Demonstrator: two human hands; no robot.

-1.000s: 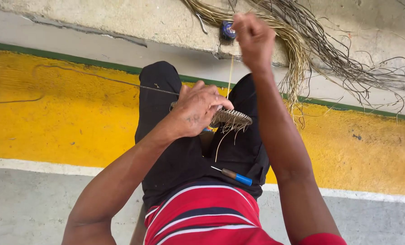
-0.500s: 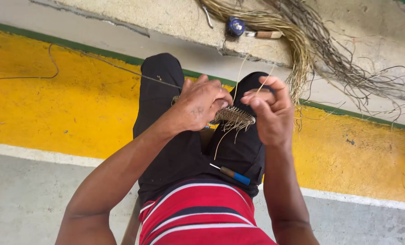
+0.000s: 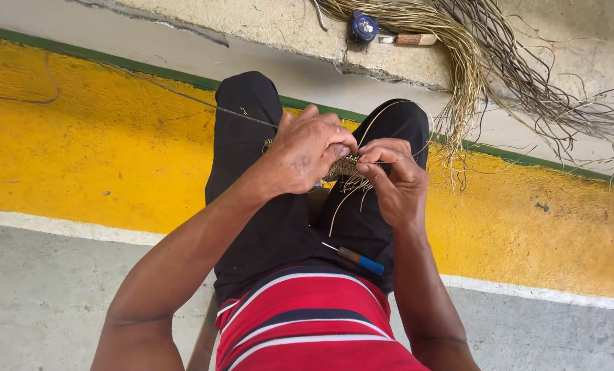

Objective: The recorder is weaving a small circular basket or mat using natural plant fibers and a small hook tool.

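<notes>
Over my lap in black trousers, my left hand (image 3: 308,150) grips a small woven piece of straw-coloured fibre (image 3: 348,169), with loose strand ends hanging below it. My right hand (image 3: 395,180) pinches a thin fibre strand (image 3: 379,117) at the right edge of the weave; the strand loops up over my right knee. The two hands touch above the weave, which is mostly hidden under the fingers. A thin tool with a blue and brown handle (image 3: 357,259) lies on my right thigh.
A bundle of long dried fibres (image 3: 472,48) lies on the concrete step ahead, spreading to the right. A blue round object (image 3: 364,26) and a wooden-handled tool (image 3: 410,40) rest beside it. The floor below has a yellow painted band (image 3: 101,144) with a green edge.
My right hand was raised high, pulling a strand upward; it has come down to the weave and now pinches at its edge. My left hand has stayed on the weave.
</notes>
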